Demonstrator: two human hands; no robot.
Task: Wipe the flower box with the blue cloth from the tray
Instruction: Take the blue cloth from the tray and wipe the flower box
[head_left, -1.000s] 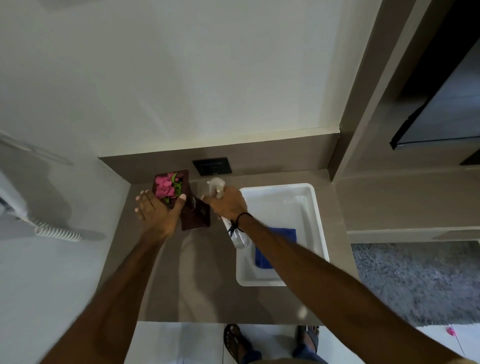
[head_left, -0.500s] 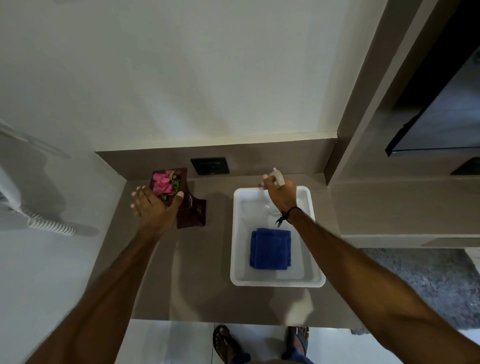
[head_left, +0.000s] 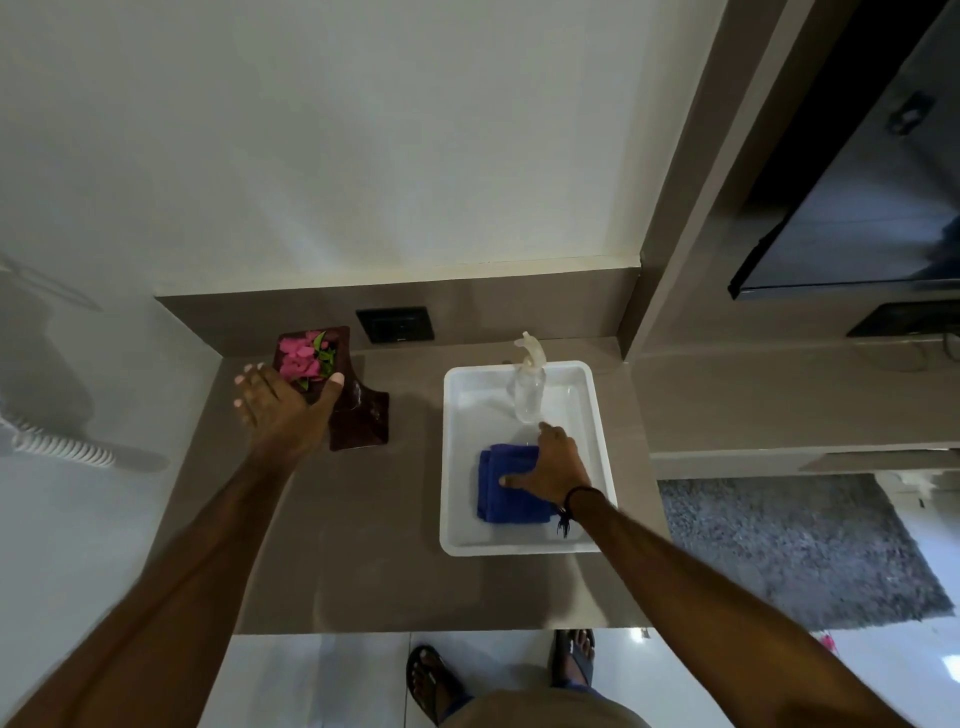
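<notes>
A dark brown flower box (head_left: 359, 415) with pink flowers and green leaves stands at the back left of the brown counter. My left hand (head_left: 283, 410) rests against its near side, fingers spread around it. A folded blue cloth (head_left: 506, 499) lies in the white tray (head_left: 451, 467) on the right. My right hand (head_left: 553, 467) lies flat on the cloth, thumb on its top, fingers spread. A clear spray bottle (head_left: 529, 387) stands upright at the tray's far end, free of any hand.
A black wall socket (head_left: 395, 323) sits behind the counter (head_left: 332, 545). A white coiled phone cord (head_left: 62, 449) hangs on the left wall. A dark screen (head_left: 857, 208) is mounted at the right. My sandalled feet (head_left: 498, 670) are below the counter's front edge.
My right hand carried the spray bottle from beside the flower box into the tray, let it go at the far end, then came down onto the blue cloth. My left hand stayed at the box.
</notes>
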